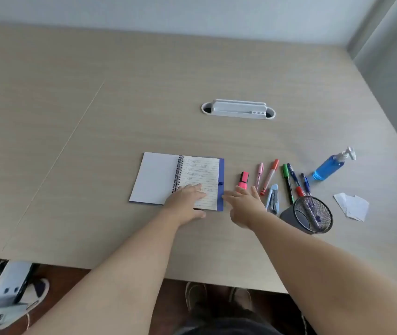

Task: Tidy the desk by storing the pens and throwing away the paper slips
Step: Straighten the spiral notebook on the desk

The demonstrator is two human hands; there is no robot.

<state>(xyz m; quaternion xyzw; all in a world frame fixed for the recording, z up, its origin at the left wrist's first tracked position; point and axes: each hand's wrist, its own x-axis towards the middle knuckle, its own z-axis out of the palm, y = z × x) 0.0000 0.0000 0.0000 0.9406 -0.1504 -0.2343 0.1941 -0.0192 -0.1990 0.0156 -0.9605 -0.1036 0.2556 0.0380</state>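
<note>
Several pens lie in a row right of an open spiral notebook [163,177]: a pink highlighter [242,181], a pink pen [259,175], an orange marker [270,175], a green marker [287,182] and blue pens [295,176]. A black mesh pen cup [312,215] stands near them with one pen inside. White paper slips [353,205] lie right of the cup. My left hand [187,198] rests flat on the notebook's lined page. My right hand [243,204] hovers with fingers apart beside the notebook's blue edge, just below the highlighter, holding nothing.
A light blue stapler [272,198] lies between my right hand and the cup. A blue sanitizer bottle [330,165] stands at the right. A white cable tray [238,109] sits mid-desk. The desk's front edge [144,269] is near; shoes show below.
</note>
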